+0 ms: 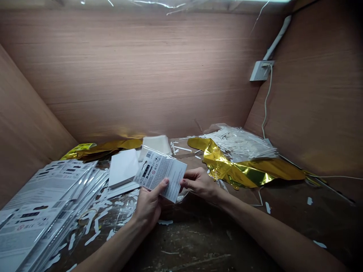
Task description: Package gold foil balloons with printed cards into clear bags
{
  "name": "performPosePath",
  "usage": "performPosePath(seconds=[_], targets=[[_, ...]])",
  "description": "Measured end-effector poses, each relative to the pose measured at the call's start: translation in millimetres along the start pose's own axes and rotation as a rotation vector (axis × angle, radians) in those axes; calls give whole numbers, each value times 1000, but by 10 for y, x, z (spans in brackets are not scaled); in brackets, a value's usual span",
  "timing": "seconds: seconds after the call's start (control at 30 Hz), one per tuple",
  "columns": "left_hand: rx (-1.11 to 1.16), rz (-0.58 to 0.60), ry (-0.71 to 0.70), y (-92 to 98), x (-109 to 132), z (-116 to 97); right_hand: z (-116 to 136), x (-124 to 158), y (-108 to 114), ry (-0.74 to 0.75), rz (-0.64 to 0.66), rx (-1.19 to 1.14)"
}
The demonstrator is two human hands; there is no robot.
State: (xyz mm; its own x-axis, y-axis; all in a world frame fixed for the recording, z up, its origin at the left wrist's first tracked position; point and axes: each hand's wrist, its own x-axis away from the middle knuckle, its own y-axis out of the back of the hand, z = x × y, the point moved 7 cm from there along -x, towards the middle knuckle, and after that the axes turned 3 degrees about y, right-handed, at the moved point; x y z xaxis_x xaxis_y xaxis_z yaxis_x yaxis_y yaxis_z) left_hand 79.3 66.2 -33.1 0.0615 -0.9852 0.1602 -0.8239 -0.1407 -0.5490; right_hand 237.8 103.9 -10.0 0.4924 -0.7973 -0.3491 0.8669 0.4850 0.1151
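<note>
A printed packaging card [161,172] in a clear plastic sleeve is held up above the table, tilted, its printed side facing me. My left hand [150,204] grips its lower left edge, the thumb lying on top. At its right edge my right hand [198,183] pinches with thumb and forefinger; whether it holds the card or the sleeve's edge is hard to make out. Behind the card are a stack of white cards [123,168] and some whitish translucent sheets [156,144].
Overlapping sleeved cards [56,189] are piled at the left. Gold foil balloons [241,170] lie right and back left. A clear bag of white sticks [241,143] stands by the back wall. White paper scraps [96,223] litter the table. A cable [266,102] hangs from a socket box [260,71].
</note>
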Motion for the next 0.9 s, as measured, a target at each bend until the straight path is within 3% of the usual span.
performPosePath(seconds=[0.13, 0.27, 0.57, 0.67, 0.7, 0.73, 0.83, 0.9], targets=[[84, 2, 54, 10, -42, -89, -4, 9, 23, -1, -75, -31], [136, -63, -39, 66, -71, -209, -28, -1, 13, -17, -94, -156], [107, -6, 8, -61, 76, 18, -78, -43, -91, 3, -161, -141], [95, -28, 19, -27, 46, 0, -141, -223, 46, -51, 23, 220], [96, -56, 22, 8, 21, -17, -183, -322, 131, -88, 115, 422], [105, -87, 16, 50, -9, -44, -211, -444, 277, -116, 128, 547], [153, -145, -22, 162, -108, -139, -259, -845, 747, -162, 6, 795], [174, -155, -48, 209, -162, -192, -336, -1032, 931, -212, -50, 971]])
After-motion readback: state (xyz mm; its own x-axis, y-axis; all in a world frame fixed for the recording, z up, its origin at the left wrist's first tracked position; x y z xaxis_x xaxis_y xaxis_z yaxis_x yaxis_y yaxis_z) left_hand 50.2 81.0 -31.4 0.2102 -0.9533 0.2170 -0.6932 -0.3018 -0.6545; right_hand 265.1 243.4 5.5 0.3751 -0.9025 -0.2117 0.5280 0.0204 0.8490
